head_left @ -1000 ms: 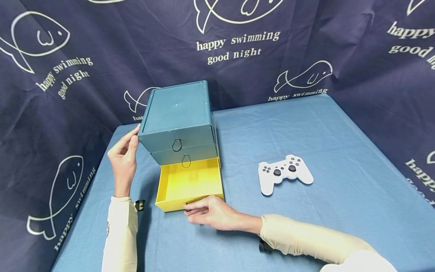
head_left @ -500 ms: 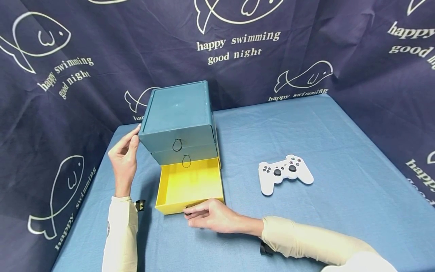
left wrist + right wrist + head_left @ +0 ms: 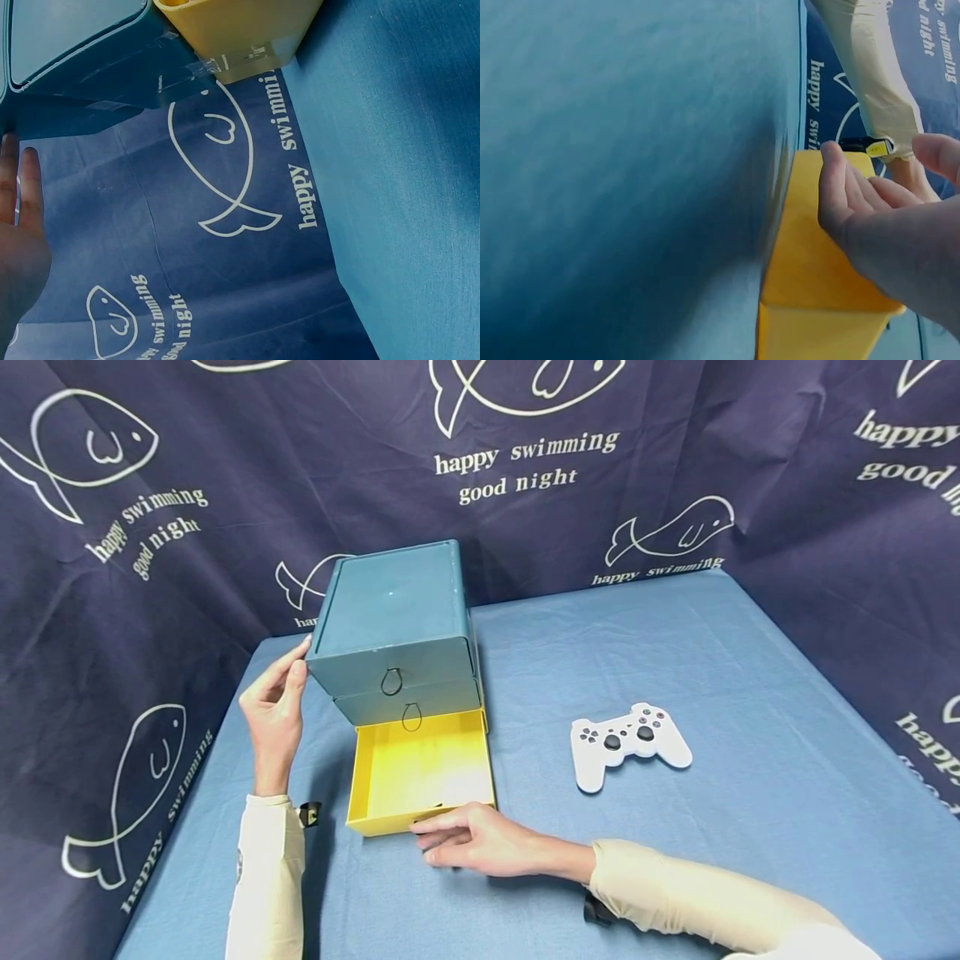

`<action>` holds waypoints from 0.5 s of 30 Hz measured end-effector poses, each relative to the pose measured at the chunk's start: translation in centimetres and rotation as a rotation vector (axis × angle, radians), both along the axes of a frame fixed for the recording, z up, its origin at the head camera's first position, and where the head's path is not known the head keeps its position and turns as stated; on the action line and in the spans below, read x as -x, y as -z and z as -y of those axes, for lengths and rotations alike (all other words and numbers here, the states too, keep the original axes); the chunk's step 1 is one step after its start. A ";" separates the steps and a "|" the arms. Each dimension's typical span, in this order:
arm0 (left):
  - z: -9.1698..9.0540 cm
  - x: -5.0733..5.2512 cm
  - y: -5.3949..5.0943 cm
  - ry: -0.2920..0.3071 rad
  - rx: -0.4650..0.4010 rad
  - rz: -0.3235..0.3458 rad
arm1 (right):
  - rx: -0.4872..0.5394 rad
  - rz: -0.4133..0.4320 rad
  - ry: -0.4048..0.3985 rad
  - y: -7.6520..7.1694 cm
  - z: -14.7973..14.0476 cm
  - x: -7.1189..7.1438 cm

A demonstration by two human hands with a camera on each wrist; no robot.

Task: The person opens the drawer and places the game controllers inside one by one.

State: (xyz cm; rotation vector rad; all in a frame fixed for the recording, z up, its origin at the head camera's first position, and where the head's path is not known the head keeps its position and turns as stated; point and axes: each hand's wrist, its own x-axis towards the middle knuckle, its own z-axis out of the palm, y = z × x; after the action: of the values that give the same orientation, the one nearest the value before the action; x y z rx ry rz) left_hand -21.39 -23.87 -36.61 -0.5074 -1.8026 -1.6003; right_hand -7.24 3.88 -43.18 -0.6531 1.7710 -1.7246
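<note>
A teal drawer cabinet (image 3: 393,597) stands at the back left in the head view, two teal drawer fronts with black loop pulls above a yellow drawer (image 3: 420,768). That bottom drawer is pulled out and nothing lies inside it. My left hand (image 3: 273,718) touches the cabinet's left front corner; the left wrist view shows straight fingers (image 3: 30,187) there. At the yellow drawer's front is my right hand (image 3: 480,841), its fingers loosely bent and the thumb apart in the right wrist view. Whether the fingertips touch the front cannot be told; the hand hides part of it.
A white game controller (image 3: 630,743) lies on the blue tablecloth (image 3: 600,652) to the right of the cabinet. Dark blue fabric (image 3: 540,535) with white fish prints hangs behind and at both sides.
The yellow drawer has slid slightly farther out toward me. My right hand has moved down and a little right, its fingers loosening at the drawer front. My left hand has barely moved.
</note>
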 end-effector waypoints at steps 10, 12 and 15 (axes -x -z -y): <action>0.1 0.0 0.0 -0.005 -0.005 0.012 | 0.012 -0.229 -0.213 -0.7 -3.1 0.3; 0.1 0.0 0.0 -0.006 -0.005 0.011 | 0.012 -0.281 -0.254 -1.0 -4.0 0.4; 0.1 0.0 0.0 -0.006 -0.005 0.009 | 0.018 -0.319 -0.299 -1.6 -5.5 0.5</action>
State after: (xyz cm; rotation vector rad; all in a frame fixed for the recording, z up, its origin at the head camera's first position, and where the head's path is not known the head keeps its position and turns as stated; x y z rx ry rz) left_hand -21.37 -23.92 -36.58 -0.4928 -1.8049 -1.6057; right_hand -7.73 9.36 -41.54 -1.1905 1.7547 -1.4959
